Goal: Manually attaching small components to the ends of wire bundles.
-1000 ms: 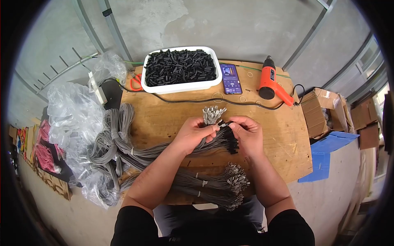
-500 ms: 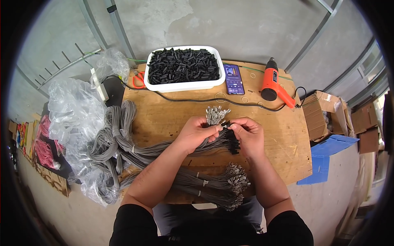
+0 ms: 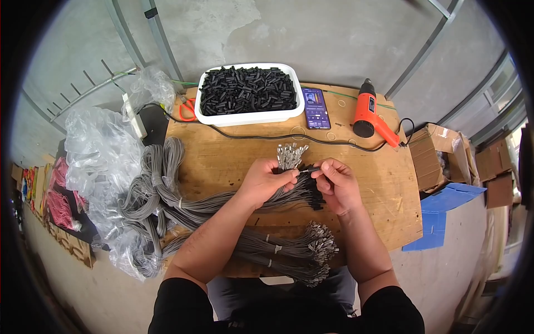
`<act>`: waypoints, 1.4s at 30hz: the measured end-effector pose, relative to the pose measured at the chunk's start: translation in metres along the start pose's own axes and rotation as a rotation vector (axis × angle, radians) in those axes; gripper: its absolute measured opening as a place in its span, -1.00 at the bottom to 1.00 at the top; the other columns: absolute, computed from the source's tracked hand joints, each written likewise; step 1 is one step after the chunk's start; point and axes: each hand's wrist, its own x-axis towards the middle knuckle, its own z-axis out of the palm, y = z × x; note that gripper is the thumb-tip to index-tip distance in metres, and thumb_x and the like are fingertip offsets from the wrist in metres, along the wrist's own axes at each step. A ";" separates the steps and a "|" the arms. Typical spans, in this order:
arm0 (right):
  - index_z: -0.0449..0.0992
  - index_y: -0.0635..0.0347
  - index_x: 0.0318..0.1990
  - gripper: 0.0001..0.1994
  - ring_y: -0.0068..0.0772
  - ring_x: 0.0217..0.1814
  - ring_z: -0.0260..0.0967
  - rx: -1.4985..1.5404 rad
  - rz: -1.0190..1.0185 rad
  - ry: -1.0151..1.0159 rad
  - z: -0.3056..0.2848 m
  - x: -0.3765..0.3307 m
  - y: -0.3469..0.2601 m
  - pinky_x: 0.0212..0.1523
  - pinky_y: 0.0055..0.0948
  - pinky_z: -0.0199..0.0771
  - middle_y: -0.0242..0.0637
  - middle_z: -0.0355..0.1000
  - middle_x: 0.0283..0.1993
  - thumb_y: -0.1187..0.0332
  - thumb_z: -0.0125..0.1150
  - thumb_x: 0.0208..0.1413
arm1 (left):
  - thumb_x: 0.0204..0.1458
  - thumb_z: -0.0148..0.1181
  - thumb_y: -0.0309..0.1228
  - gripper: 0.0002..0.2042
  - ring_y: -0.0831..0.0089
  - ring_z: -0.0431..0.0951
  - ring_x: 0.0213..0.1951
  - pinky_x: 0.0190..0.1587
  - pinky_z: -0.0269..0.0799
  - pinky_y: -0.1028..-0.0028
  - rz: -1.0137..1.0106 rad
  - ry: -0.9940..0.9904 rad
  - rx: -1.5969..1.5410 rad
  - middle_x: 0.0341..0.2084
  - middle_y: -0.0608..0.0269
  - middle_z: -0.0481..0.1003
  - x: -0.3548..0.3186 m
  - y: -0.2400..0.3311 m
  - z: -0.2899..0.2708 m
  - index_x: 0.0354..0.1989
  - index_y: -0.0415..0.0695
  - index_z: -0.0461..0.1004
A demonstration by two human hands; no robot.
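Note:
My left hand [image 3: 268, 182] grips a bundle of thin grey wires, their metal terminals [image 3: 290, 156] fanning up above the fingers. Between thumb and index finger my right hand [image 3: 338, 183] pinches a short black sleeve [image 3: 313, 169], lined up with a single wire end at my left fingertips. How far the sleeve covers the terminal is too small to tell. Below the hands, wires with black-sleeved ends [image 3: 316, 199] lie on the table. Closer to me rests a tied grey wire bundle [image 3: 278, 249] with bare metal terminals [image 3: 322, 245].
A white tub [image 3: 250, 118] full of black sleeves stands at the back, beside a phone [image 3: 317, 108]. An orange heat gun [image 3: 367, 114] lies at the right, its black cord crossing the table. Coiled grey wires [image 3: 161, 178] and clear plastic bags [image 3: 100, 156] occupy the left.
My right hand has shifted slightly right and turned, its lower fingers now curled. The black sleeve shows more plainly between the hands. My left hand stays nearly in place.

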 end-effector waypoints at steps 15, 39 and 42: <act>0.53 0.29 -0.20 -0.89 -0.75 -0.58 0.10 -0.041 0.016 -0.022 0.001 0.001 0.008 -0.59 -0.72 0.03 -0.28 0.54 -0.38 0.42 0.22 0.24 | 0.11 0.31 -0.46 -0.86 0.59 0.50 -0.47 -0.40 0.44 0.57 -0.001 -0.047 0.017 -0.50 0.26 0.55 0.001 -0.004 -0.003 -0.34 -0.31 0.55; 0.54 0.28 -0.15 -0.86 -0.78 -0.34 0.23 -0.504 -0.265 0.022 0.006 -0.002 0.010 -0.27 -0.72 0.27 -0.57 0.40 -0.35 0.42 0.28 0.20 | 0.06 0.37 -0.44 -0.86 0.70 0.48 -0.47 -0.42 0.38 0.62 0.098 -0.027 0.248 -0.53 0.37 0.56 0.001 -0.010 -0.001 -0.29 -0.27 0.63; 0.55 0.29 -0.17 -0.89 -0.79 -0.31 0.28 -0.530 -0.266 -0.026 0.003 -0.001 0.011 -0.26 -0.70 0.31 -0.53 0.45 -0.33 0.45 0.26 0.21 | 0.05 0.37 -0.44 -0.87 0.70 0.47 -0.49 -0.43 0.37 0.62 0.127 -0.036 0.282 -0.55 0.37 0.56 0.001 -0.008 -0.001 -0.32 -0.26 0.63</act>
